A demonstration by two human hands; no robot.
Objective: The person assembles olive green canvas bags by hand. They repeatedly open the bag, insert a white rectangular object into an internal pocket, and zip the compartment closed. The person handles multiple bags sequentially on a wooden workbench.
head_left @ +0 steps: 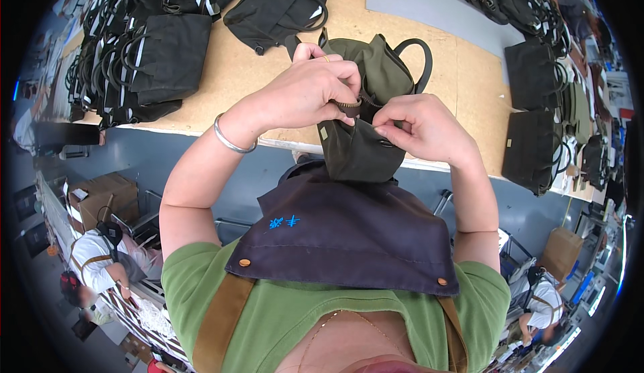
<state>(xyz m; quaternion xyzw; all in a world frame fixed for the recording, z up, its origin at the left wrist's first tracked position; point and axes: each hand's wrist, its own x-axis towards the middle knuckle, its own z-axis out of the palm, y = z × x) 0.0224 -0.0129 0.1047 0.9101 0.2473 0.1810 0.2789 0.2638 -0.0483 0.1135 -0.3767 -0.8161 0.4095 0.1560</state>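
A dark olive fabric handbag point(363, 153) lies at the table's near edge, its lower part hanging toward my apron. Its zipped opening faces up between my hands, with zipper teeth point(349, 105) showing by the left fingertips. My left hand point(315, 86) is closed, gripping the zipper edge of the bag. On the other side, my right hand point(421, 126) pinches the bag's edge between thumb and fingers. Behind them the bag's lighter olive side bulges up, and a dark loop handle point(417, 58) stands out to the right. The inside of the bag is hidden.
Black handbags point(171, 58) are piled on the left of the tan table point(463, 71). One black bag point(278, 11) lies flat at the far middle. More dark bags point(533, 148) line the right side. Co-workers and cardboard boxes point(107, 198) are behind me on both sides.
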